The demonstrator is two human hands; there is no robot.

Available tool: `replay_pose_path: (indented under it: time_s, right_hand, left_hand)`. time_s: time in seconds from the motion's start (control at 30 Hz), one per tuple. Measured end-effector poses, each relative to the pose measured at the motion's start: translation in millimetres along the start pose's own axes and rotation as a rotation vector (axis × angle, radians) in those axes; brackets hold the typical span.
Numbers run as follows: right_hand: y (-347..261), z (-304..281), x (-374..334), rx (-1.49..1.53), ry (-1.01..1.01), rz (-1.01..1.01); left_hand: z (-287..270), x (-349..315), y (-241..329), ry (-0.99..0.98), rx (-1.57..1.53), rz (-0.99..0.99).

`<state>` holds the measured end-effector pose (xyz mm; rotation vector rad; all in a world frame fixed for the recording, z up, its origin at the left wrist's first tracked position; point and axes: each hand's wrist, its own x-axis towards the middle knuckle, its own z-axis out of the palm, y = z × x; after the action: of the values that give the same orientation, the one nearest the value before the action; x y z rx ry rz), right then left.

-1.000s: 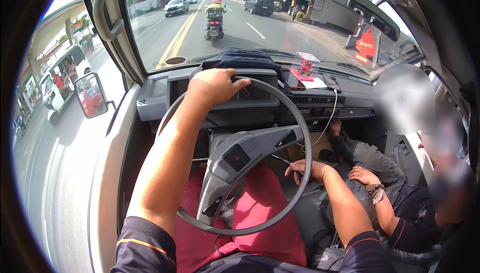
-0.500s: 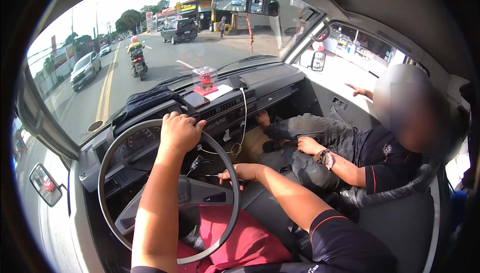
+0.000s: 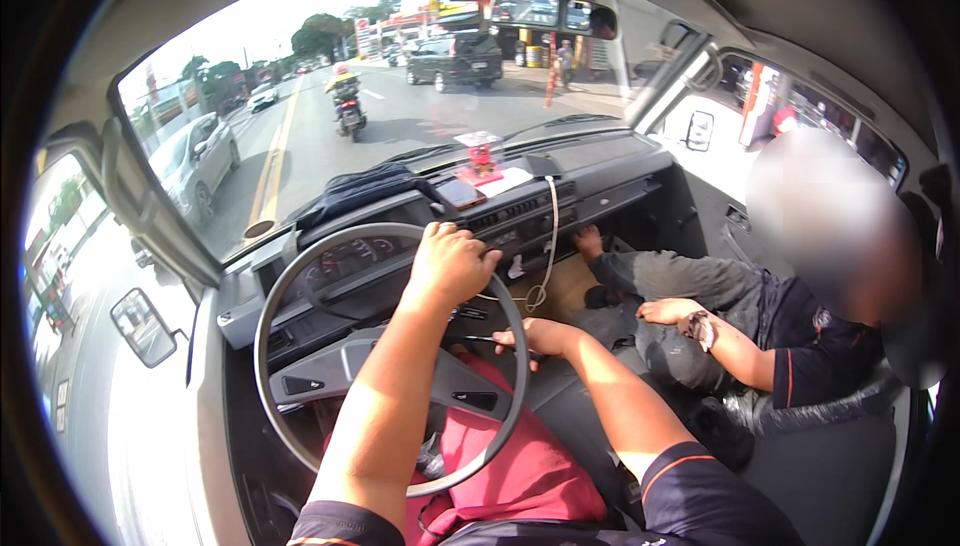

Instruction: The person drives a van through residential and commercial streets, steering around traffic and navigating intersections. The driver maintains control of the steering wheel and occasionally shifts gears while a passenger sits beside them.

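My left hand (image 3: 452, 264) is closed over the upper right rim of the dark steering wheel (image 3: 345, 360). The wheel's spokes sit nearly level, and its lower rim passes above my red-clad lap (image 3: 540, 471). Behind the right side of the wheel, my right hand (image 3: 535, 339) has its fingers curled round a thin lever (image 3: 484, 339) on the steering column. That lever's end is hidden in my fingers. A gauge cluster (image 3: 350, 258) shows through the upper part of the wheel.
A phone (image 3: 461, 194), a clear box with a red figure (image 3: 482, 158) and a white cable (image 3: 554, 236) are on the dash. A passenger (image 3: 735, 346) sits at right. Ahead are a motorcycle rider (image 3: 347, 106), a dark SUV (image 3: 455, 61) and an oncoming silver car (image 3: 195, 168).
The steering wheel has turned slightly clockwise, with my left hand moving right along with it. The view has swung left. The silver car is nearer; the motorcycle is a bit farther off.
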<state>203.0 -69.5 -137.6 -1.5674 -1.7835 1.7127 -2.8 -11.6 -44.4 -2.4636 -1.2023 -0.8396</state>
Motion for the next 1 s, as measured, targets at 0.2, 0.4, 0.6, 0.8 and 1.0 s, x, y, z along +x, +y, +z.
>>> replay_pose_path:
  time_s: [0.2,0.4,0.6,0.8,1.0]
  right_hand:
    - [1,-3,1,0.088,-0.017,0.024]
    - [9,-4,3,0.118,-0.008,-0.022]
    - [7,-4,1,0.123,-0.004,-0.053]
    - [6,-7,0,0.118,-0.045,-0.059]
    - [9,-7,-1,0.169,-0.037,0.008]
  left_hand:
    - [0,0,-2,-0.005,-0.026,-0.040]
    - [1,0,-1,-0.026,-0.037,-0.052]
    - [-17,1,-20,-0.016,-0.009,-0.115]
    - [-31,-8,-50,0.011,0.094,-0.198]
    - [-27,-6,-45,0.035,0.114,-0.185]
